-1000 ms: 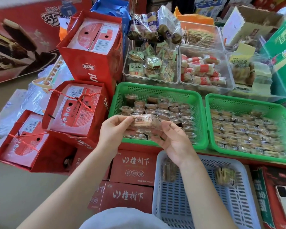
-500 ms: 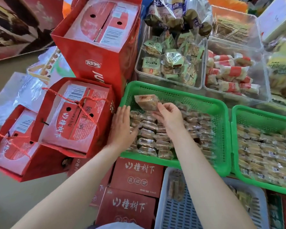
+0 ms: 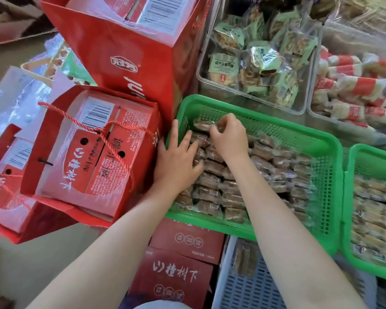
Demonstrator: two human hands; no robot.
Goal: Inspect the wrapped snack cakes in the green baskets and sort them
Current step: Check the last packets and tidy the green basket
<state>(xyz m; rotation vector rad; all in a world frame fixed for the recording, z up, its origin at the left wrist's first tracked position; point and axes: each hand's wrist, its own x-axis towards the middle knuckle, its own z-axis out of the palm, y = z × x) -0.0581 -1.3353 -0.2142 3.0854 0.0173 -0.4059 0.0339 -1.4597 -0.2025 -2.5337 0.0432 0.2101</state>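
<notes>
Right now one wrapped snack cake (image 3: 204, 125) sits at the far-left corner of the left green basket (image 3: 325, 175), pinched in the curled fingertips of the right hand (image 3: 228, 136). Below it, toward six o'clock, rows of wrapped cakes (image 3: 243, 181) fill the basket. The left hand (image 3: 176, 161) lies flat on those at nine o'clock — fingers straight, gripping nothing. At three o'clock stands a second green basket (image 3: 352, 221); at nine, a red gift box (image 3: 87, 157) tied with cord.
</notes>
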